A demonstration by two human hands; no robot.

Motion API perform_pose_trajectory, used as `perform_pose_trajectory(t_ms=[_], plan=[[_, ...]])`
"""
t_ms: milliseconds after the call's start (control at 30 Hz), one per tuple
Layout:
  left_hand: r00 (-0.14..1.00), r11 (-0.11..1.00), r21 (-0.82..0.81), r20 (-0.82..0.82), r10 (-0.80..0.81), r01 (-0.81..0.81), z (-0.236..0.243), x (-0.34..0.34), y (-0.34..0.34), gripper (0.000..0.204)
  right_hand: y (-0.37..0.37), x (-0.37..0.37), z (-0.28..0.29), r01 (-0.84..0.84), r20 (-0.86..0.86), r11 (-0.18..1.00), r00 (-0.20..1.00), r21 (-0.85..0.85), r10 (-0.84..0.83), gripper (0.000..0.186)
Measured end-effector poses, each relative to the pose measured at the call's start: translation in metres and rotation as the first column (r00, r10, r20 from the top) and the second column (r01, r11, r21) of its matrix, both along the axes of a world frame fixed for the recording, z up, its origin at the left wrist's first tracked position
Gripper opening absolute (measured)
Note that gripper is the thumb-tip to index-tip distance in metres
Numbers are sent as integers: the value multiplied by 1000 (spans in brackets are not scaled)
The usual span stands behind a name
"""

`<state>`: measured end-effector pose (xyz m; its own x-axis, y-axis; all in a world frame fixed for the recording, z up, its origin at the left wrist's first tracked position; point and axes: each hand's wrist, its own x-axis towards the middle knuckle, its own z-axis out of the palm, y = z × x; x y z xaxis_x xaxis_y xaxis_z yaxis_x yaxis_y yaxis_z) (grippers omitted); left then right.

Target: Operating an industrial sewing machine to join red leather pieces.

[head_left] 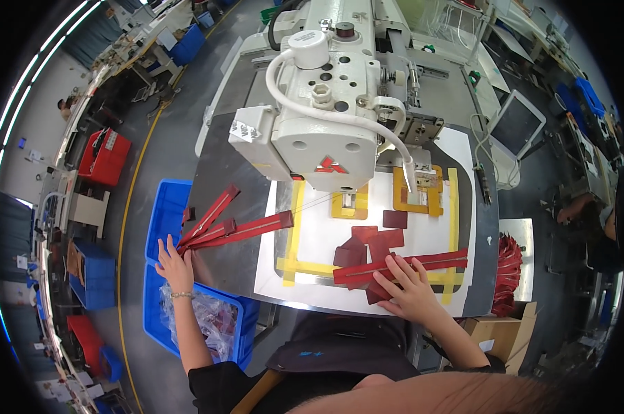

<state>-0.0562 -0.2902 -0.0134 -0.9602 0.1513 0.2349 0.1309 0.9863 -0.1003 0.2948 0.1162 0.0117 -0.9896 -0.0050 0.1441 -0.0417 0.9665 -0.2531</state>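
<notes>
Below the sewing machine head [325,117], right hand [412,293] lies flat, fingers spread, pressing a red strap [401,267] onto the white template [319,238]. Left hand [176,265], left of the machine, pinches more red strips [232,224]; best keep the strap square to the yellow tape [294,228] guides

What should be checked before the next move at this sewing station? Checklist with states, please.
1. Right hand flat on the long red strip on the white template plate: ok.
2. Left hand on the ends of the fanned red strips at the table's left edge: ok.
3. Both hands away from the sewing machine head: ok.
4. Small dark red pieces lying loose and overlapping, not aligned: not ok.
5. Needle position: cannot tell, hidden under the head.
6. Yellow tape frame lying flat on the plate: ok.
</notes>
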Motion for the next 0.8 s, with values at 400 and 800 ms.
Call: perform_pose_trajectory(t_ms=[400,800], plan=[[882,863,220,-247,-401,454,39,17,92,68,2,-3,-1,221,-87,975,971,-18,-221,75],[287,340,582,184,-940,739,39,138,239,45,12,-7,-2,367,-113,922,918,-125,-380,83]])
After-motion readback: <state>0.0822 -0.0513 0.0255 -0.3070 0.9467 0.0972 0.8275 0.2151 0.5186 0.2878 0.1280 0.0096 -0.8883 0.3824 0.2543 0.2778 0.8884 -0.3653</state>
